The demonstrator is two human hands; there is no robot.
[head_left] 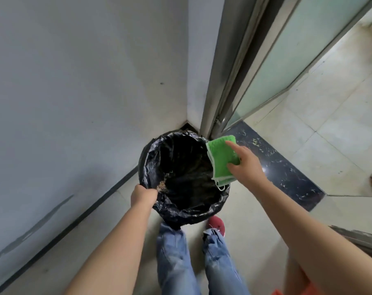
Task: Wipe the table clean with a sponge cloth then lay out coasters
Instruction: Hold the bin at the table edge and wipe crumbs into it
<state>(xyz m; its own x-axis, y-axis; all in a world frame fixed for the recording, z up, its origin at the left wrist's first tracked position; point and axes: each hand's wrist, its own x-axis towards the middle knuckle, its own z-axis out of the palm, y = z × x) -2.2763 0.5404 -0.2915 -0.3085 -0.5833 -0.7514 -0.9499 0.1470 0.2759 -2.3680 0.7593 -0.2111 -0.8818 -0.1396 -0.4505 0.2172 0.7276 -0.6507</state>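
A folded green sponge cloth (221,158) with a white edge hangs over the right rim of a bin lined with a black bag (157,150). My right hand (244,165) holds the cloth, index finger straight along its top and thumb under it. At the bin's near left rim, my left hand (143,195) grips the bag; its fingers are hidden by the plastic. Brown crumbs (162,184) cling to the liner beside that hand. No table or coasters are in view.
The bin stands in a corner between a grey wall (74,81) and a metal door frame (223,81) with a frosted glass door. Dark marble threshold (276,165) and pale floor tiles lie to the right. My legs and a red shoe (217,224) are below the bin.
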